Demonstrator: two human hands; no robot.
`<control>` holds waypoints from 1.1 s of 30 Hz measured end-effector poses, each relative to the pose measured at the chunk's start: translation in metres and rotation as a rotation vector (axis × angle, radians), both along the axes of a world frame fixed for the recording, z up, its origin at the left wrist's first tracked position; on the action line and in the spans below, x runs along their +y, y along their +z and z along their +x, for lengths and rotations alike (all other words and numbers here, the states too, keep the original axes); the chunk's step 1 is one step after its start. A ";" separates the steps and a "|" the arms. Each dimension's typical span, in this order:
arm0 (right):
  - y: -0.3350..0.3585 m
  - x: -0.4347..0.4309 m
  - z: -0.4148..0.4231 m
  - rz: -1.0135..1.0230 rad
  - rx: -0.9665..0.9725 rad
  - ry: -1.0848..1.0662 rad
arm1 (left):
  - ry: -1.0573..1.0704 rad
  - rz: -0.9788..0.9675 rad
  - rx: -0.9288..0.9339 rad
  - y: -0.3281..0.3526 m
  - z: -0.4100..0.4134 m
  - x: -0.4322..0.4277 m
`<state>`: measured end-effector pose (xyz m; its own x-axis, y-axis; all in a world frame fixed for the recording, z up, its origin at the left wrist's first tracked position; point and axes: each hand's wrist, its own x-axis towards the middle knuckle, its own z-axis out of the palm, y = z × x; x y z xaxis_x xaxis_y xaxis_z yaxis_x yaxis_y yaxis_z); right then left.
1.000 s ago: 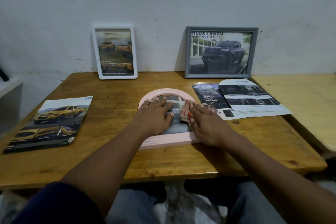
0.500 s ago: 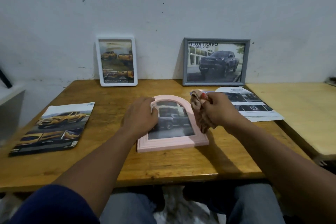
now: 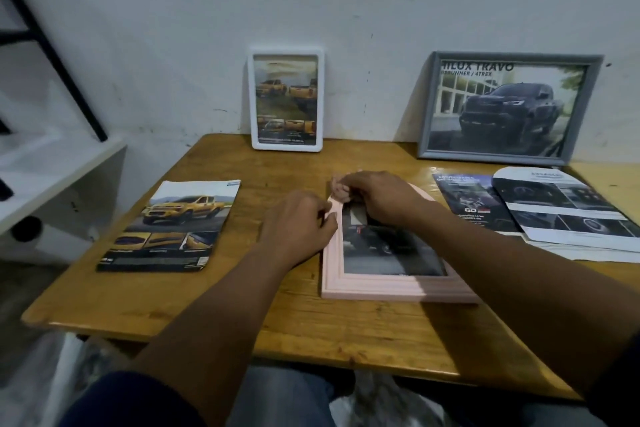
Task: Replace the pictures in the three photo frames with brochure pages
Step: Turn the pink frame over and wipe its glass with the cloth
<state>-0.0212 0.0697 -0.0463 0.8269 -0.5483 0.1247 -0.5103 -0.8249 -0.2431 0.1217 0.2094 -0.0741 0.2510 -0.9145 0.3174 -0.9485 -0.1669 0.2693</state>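
A pink arched photo frame point(image 3: 374, 284) lies flat on the wooden table point(image 3: 311, 329), showing a dark truck picture. My left hand point(image 3: 298, 225) holds the frame's left edge with curled fingers. My right hand point(image 3: 381, 198) grips a small crumpled cloth point(image 3: 341, 189) and presses it on the frame's top left. A white frame point(image 3: 286, 102) with a yellow truck page and a grey frame point(image 3: 505, 107) with a dark truck page lean upright against the wall.
A brochure with a yellow truck point(image 3: 173, 225) lies at the table's left. Loose brochure pages point(image 3: 540, 211) are spread at the right, near the grey frame. A white shelf point(image 3: 52, 170) stands left of the table. A second, lighter table point(image 3: 609, 177) adjoins on the right.
My right hand with the cloth has moved from the frame's right side across to its top left. My left hand slid down onto the left edge. The camera has turned leftward.
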 end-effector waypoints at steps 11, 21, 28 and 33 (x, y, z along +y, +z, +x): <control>0.005 0.030 -0.094 -0.283 0.189 -0.443 | 0.073 -0.024 -0.017 0.000 -0.014 0.000; 0.040 0.101 -0.132 -0.050 0.215 -0.453 | 0.094 0.047 0.147 0.008 -0.016 0.003; 0.061 0.040 -0.040 0.167 -0.269 -0.479 | 0.112 0.036 0.514 0.023 0.011 -0.007; 0.010 0.041 0.020 0.095 -0.051 -0.222 | 0.148 -0.015 0.630 0.025 0.030 -0.020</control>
<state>-0.0012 0.1110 -0.0364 0.6790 -0.7270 0.1025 -0.6614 -0.6663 -0.3444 0.1517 0.1896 -0.0492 0.5164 -0.8526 0.0802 -0.5750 -0.2759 0.7702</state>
